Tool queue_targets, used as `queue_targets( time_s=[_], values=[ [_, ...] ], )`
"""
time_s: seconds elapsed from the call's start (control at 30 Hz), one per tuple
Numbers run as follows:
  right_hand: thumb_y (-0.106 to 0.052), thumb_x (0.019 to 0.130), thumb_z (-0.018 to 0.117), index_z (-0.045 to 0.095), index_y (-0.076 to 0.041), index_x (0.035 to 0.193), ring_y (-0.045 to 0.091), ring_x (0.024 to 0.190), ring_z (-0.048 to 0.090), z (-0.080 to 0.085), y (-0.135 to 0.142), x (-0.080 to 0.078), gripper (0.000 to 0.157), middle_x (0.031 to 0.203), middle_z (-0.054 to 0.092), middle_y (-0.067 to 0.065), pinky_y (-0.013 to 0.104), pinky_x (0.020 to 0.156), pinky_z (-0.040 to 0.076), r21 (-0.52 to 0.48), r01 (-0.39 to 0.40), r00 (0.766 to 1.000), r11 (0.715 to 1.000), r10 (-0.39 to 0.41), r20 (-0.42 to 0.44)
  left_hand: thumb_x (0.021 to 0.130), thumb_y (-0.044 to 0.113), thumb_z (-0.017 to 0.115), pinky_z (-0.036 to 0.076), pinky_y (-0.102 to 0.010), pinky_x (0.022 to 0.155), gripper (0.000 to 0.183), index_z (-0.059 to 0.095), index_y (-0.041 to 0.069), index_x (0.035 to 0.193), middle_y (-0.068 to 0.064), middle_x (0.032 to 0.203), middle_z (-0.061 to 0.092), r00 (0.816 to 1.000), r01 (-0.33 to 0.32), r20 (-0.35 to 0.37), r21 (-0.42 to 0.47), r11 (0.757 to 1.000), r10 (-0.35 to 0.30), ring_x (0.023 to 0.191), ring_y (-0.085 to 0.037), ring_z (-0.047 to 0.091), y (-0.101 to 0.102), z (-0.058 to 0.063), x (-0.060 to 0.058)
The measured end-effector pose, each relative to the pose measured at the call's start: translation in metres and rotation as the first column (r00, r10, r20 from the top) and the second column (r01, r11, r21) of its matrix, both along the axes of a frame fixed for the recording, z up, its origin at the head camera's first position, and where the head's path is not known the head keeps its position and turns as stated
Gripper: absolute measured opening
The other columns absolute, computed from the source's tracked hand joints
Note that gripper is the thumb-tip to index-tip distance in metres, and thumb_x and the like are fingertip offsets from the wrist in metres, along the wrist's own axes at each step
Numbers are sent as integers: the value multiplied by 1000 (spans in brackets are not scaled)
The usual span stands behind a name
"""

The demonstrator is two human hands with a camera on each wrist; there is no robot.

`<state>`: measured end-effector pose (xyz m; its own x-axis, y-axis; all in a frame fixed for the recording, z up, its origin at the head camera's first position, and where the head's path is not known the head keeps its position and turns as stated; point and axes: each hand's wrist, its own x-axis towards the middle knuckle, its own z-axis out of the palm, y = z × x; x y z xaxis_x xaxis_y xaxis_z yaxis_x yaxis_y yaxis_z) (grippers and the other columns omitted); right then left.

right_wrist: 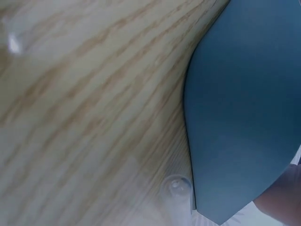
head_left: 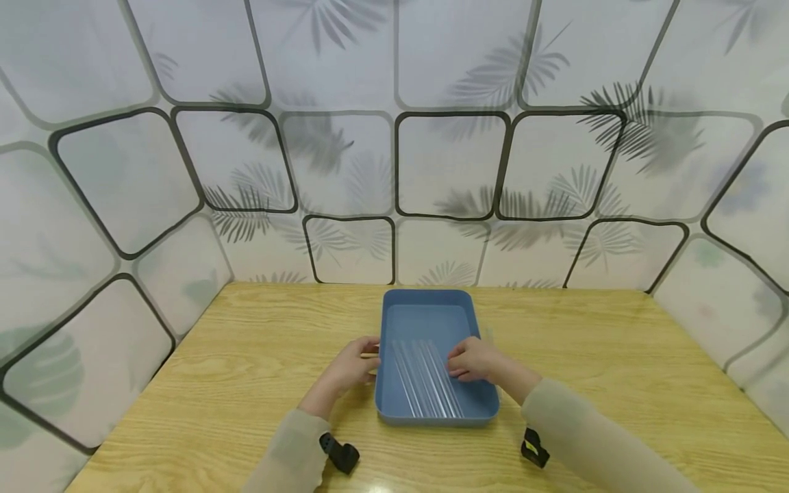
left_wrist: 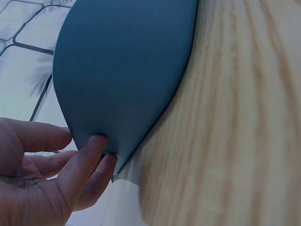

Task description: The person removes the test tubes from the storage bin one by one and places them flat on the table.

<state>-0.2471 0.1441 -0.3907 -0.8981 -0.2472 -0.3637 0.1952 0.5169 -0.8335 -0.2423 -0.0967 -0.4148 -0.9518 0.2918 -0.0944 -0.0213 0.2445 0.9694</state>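
A blue rectangular tray (head_left: pixel 428 422) lies on the wooden table in the head view. Several clear test tubes (head_left: pixel 431 383) lie side by side in its near half. My left hand (head_left: pixel 348 370) is at the tray's left side. In the left wrist view, its fingertips (left_wrist: pixel 98 141) touch the outer wall, the fingers loosely bent. My right hand (head_left: pixel 481 361) reaches over the right rim with curled fingers, fingertips right beside the tubes. I cannot tell whether it pinches one. The right wrist view shows mostly the tray's outer side, which hides most of that hand.
A clear tube with a rounded end (right_wrist: pixel 177 189) stands out beside the tray's right side in the right wrist view. The wooden table (head_left: pixel 277 342) meets a patterned fabric wall (head_left: pixel 345 164) at the back and sides. Black wrist devices (head_left: pixel 339 453) hang below both sleeves.
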Motion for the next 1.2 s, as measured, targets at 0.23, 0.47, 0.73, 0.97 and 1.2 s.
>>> queue_targets(
  time_s=[0.23, 0.47, 0.73, 0.97, 1.2],
  values=[
    [-1, 81, 57, 49, 17, 112, 23, 85, 59, -3, -4, -2, 36, 92, 60, 15, 33, 71, 51, -11, 8, 1000, 1000, -8, 13, 88, -5, 44, 50, -39, 73, 43, 34, -10, 129, -29, 122, 40, 1000, 5, 5, -7, 1000, -5, 103, -35, 49, -1, 0, 0],
    [-1, 81, 58, 52, 15, 110, 22, 83, 60, -7, -8, -5, 34, 92, 61, 14, 32, 70, 51, 2, 21, 1000, 1000, -21, 16, 88, -4, 45, 50, -39, 73, 44, 33, -10, 130, -29, 123, 40, 1000, 5, 10, -6, 1000, -5, 104, -36, 49, 0, -1, 0],
    [0, 80, 59, 54, 15, 106, 20, 80, 60, -8, -15, -5, 31, 87, 61, 12, 31, 69, 52, -10, 35, 999, 999, -35, 11, 89, -3, 44, 50, -40, 73, 44, 32, -9, 131, -29, 124, 38, 1000, 12, 3, -2, 1000, -12, 105, -37, 48, -1, 0, 1],
    [-1, 79, 61, 57, 13, 103, 20, 79, 60, -10, -17, -4, 28, 88, 61, 12, 31, 67, 52, 27, 25, 999, 999, -25, -24, 89, -4, 44, 50, -40, 74, 43, 32, -9, 131, -29, 124, 38, 1000, 12, 7, 14, 1000, -12, 107, -37, 46, -1, -1, 1],
    [-1, 78, 63, 59, 12, 100, 17, 73, 59, -11, -20, -6, 26, 85, 61, 11, 30, 64, 52, 44, 44, 999, 998, -43, -31, 89, -5, 43, 50, -40, 74, 43, 32, -10, 130, -29, 123, 38, 1000, 11, 9, 24, 1000, -11, 107, -38, 46, -1, -3, -2]
  ],
)
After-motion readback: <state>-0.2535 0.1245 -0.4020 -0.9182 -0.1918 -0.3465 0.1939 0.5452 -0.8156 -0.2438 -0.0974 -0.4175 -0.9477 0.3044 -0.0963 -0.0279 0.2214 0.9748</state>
